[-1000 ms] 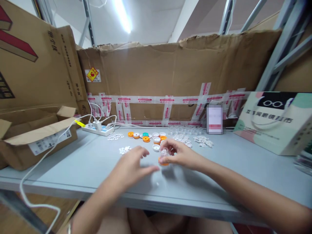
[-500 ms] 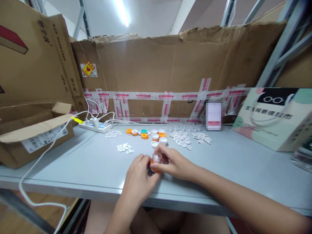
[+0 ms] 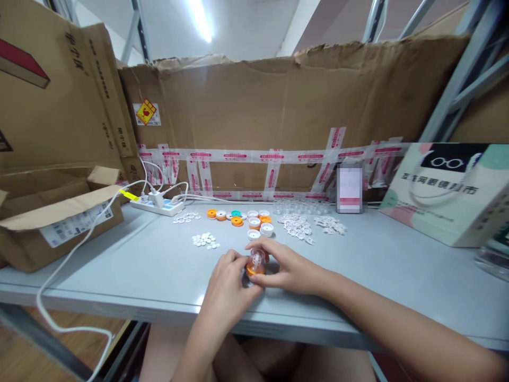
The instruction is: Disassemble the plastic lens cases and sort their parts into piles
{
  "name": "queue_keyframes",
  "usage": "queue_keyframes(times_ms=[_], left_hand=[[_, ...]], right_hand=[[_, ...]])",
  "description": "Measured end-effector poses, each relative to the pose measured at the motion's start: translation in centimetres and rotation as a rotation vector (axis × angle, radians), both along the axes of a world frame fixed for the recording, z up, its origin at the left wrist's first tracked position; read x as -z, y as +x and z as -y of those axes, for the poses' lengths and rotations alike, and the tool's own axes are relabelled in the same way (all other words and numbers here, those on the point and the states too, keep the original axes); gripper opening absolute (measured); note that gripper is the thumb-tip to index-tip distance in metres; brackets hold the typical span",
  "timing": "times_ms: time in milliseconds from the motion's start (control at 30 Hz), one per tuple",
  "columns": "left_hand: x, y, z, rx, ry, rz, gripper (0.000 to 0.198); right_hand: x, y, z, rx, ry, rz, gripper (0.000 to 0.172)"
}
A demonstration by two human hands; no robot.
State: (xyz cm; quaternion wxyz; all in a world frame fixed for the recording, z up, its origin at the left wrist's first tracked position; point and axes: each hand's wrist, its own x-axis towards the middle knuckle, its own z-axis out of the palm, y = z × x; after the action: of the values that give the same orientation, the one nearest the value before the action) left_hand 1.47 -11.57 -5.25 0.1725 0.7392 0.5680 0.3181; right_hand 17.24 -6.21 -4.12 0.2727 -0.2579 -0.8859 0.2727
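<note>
Near the table's front edge, a small round piece with an orange base and a clear top (image 3: 256, 263) sits between my two hands. My left hand (image 3: 230, 278) grips it from the left, fingertips and thumb at the orange base. My right hand (image 3: 288, 268) curves around its right side, index finger by the clear top and thumb against the base. Just beyond lie white and orange round caps (image 3: 254, 224), with a teal cap (image 3: 236, 214) among them. Small white discs (image 3: 205, 240) lie in a loose group to the left.
Piles of small white parts (image 3: 296, 226) and clear cups (image 3: 302, 206) lie at the back right, near a phone (image 3: 350, 189). A power strip (image 3: 159, 206) with white cables and an open cardboard box (image 3: 75, 212) are left. A paper bag (image 3: 441, 196) stands right.
The fingers of my right hand have loosened and spread a little around the piece, so its clear top shows more. My left hand stays nearly in place.
</note>
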Motion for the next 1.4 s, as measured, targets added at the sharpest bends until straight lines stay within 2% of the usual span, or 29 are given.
queue_keyframes(times_ms=[167, 300, 400, 500, 600, 667, 733, 867, 1000, 1100, 1133, 1200, 1267, 1333, 1400], left_hand=[[0.0, 0.0, 0.0, 0.000, -0.007, 0.030, 0.009], [0.0, -0.2, -0.1, -0.020, -0.024, 0.040, 0.013], [0.0, -0.2, -0.1, -0.036, -0.018, 0.038, 0.013], [0.0, -0.2, -0.1, -0.041, 0.006, 0.073, 0.014], [0.2, -0.2, -0.2, -0.033, -0.011, 0.153, 0.030], [0.3, -0.2, -0.2, -0.037, -0.028, 0.188, 0.045], [0.4, -0.2, -0.2, -0.041, -0.036, 0.196, 0.052], [0.5, -0.2, -0.2, -0.035, -0.038, 0.191, 0.051], [0.6, -0.2, -0.2, -0.033, -0.027, 0.184, 0.052], [0.6, -0.2, -0.2, -0.029, -0.024, 0.189, 0.052], [0.6, -0.2, -0.2, -0.022, -0.026, 0.190, 0.051], [0.6, -0.2, -0.1, -0.018, -0.027, 0.191, 0.051], [0.6, -0.2, -0.1, -0.022, -0.017, 0.190, 0.051], [0.6, -0.2, -0.1, -0.029, -0.009, 0.192, 0.050], [0.6, -0.2, -0.2, -0.022, -0.005, 0.191, 0.050]], right_hand=[[0.2, -0.1, -0.1, 0.022, -0.090, -0.016, 0.039], [0.3, -0.2, -0.3, 0.000, -0.142, -0.061, 0.044], [0.5, -0.3, -0.5, 0.058, -0.144, -0.129, 0.048], [0.5, -0.3, -0.4, 0.057, -0.116, -0.157, 0.041], [0.3, -0.2, -0.1, -0.053, -0.135, -0.177, 0.041], [0.2, -0.2, 0.0, -0.020, -0.148, -0.204, 0.047], [0.2, -0.2, 0.0, 0.039, -0.144, -0.209, 0.049], [0.4, -0.3, 0.0, -0.034, -0.150, -0.207, 0.041], [0.4, -0.4, 0.1, 0.061, -0.105, -0.169, 0.049], [0.3, -0.4, 0.3, -0.008, -0.076, -0.140, 0.038], [0.2, -0.4, 0.3, -0.021, -0.067, -0.138, 0.039], [0.1, -0.4, 0.5, 0.037, -0.059, -0.136, 0.047], [0.1, -0.4, 0.6, 0.085, -0.057, -0.134, 0.047], [0.1, -0.4, 0.6, 0.032, -0.051, -0.132, 0.038], [0.1, -0.3, 0.6, -0.019, -0.029, -0.127, 0.040]])
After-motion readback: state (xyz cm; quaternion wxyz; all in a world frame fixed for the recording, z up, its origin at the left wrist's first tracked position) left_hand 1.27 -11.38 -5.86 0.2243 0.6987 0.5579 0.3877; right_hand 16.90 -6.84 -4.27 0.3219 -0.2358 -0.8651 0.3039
